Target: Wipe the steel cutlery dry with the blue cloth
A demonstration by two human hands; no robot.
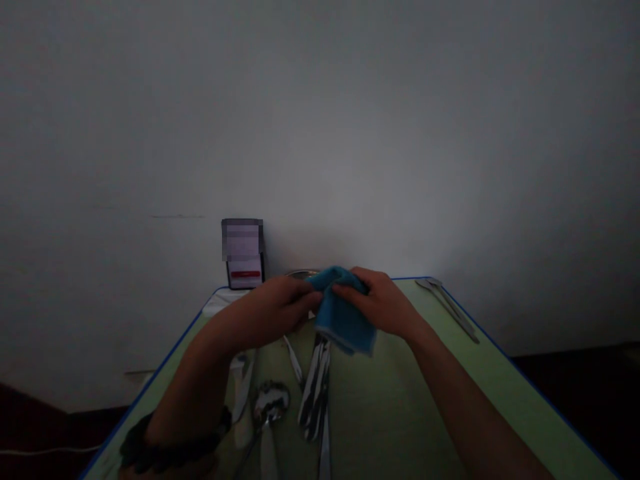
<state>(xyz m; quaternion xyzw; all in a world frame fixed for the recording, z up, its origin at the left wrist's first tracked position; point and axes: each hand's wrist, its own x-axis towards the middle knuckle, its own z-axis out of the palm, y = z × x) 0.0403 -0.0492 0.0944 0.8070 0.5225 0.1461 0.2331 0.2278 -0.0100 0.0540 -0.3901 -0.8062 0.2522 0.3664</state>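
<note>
My left hand (293, 301) and my right hand (380, 300) are both closed on a blue cloth (345, 327) above the middle of the table. The cloth is folded over, and its lower end hangs down on the right. Whether anything is wrapped inside it I cannot tell. Beneath my hands lie several shiny metal utensils (315, 393) with their handles toward me. Left of them rests a large metal serving spoon (271, 403), beside a pale-handled utensil (243, 427) partly hidden by my left forearm.
A phone (245, 270) leans upright against the wall at the back left, with something white (217, 301) next to it. Behind my hands shows the rim of a round metal dish (300, 273). Slim metal utensils (453, 312) lie near the blue-edged table's (500, 393) right side.
</note>
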